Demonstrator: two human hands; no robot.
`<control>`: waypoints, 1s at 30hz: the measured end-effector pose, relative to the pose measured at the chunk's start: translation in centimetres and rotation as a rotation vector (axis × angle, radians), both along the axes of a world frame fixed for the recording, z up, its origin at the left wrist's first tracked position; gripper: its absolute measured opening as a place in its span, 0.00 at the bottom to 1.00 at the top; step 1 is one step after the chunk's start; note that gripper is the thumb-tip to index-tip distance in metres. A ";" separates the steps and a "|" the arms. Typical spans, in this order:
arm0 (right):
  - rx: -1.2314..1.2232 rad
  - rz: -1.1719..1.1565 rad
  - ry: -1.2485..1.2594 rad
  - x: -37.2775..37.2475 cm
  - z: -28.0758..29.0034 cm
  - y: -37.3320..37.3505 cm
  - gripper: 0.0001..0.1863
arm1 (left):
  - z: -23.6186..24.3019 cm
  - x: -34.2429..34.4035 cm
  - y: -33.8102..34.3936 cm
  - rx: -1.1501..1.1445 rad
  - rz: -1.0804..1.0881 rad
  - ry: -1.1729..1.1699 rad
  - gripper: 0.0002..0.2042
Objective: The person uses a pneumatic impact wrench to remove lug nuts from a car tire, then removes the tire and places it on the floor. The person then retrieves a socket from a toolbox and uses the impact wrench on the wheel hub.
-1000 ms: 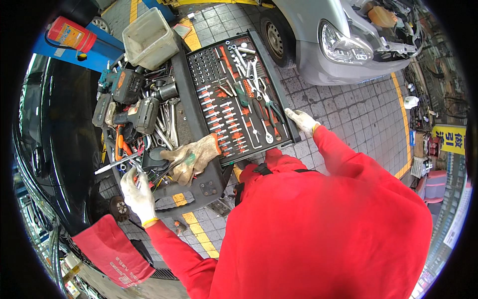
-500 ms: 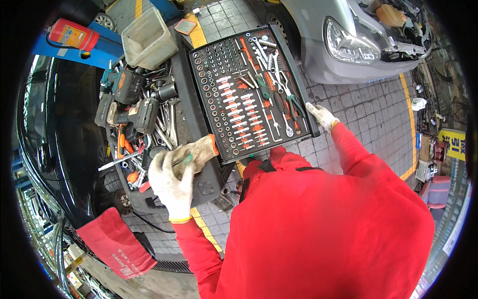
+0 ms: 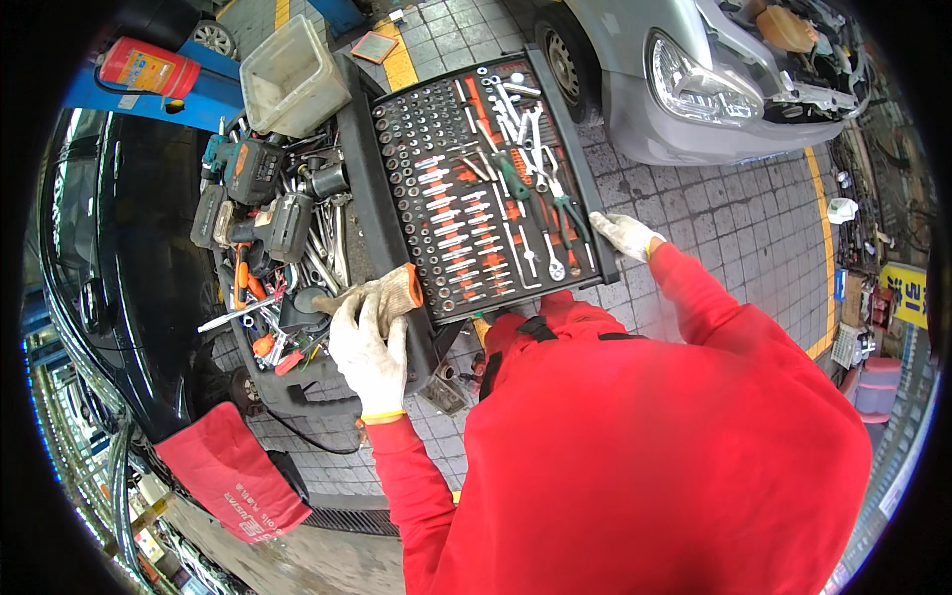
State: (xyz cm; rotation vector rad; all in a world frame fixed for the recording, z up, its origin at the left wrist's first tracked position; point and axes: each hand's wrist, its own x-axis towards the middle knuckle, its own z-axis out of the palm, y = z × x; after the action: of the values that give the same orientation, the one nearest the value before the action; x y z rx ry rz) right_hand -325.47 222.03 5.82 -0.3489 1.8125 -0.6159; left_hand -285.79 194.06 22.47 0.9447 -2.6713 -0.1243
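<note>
My left hand (image 3: 372,362), in a white knit glove, grips a stained tan work glove (image 3: 390,293) with an orange cuff at the near end of the black tool cart (image 3: 367,198). My right hand (image 3: 623,233), also gloved, has its fingers curled on the right edge of the pulled-out drawer (image 3: 595,203). This holds sockets (image 3: 397,149), ratchets, wrenches and pliers (image 3: 565,218) in fitted slots. Left of it, cordless power tools (image 3: 256,174), loose wrenches, screwdrivers and other hand tools lie piled on the cart top, beside a translucent plastic bin (image 3: 283,84).
A silver car (image 3: 684,144) with an exposed front end stands at upper right, a dark car (image 3: 129,278) at left with a red cover (image 3: 223,456) near it. A red extinguisher (image 3: 139,69) is by a blue post. The floor (image 3: 724,218) is tiled.
My left hand has moved rightward from the loose tools onto the tan glove, now lifted slightly. The drawer and my right hand have shifted right, exposing more rows of sockets.
</note>
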 end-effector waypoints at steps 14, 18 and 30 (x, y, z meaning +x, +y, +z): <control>-0.009 0.390 0.091 9.5 -2.1 -14.2 0.53 | -0.6 0.9 1.0 -0.008 0.154 0.189 0.17; -0.087 0.514 0.186 13.4 -0.9 -18.2 0.48 | -0.7 2.1 2.1 -0.050 0.158 0.115 0.19; -0.423 -0.164 -0.818 21.1 -8.0 -24.9 0.51 | -1.3 1.8 3.4 0.031 0.206 0.109 0.25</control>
State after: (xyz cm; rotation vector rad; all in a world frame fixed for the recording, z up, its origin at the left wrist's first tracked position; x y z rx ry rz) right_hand -304.42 197.11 -2.22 -0.1812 0.9240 -1.0761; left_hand -283.95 197.42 21.21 1.1808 -2.4634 -0.1673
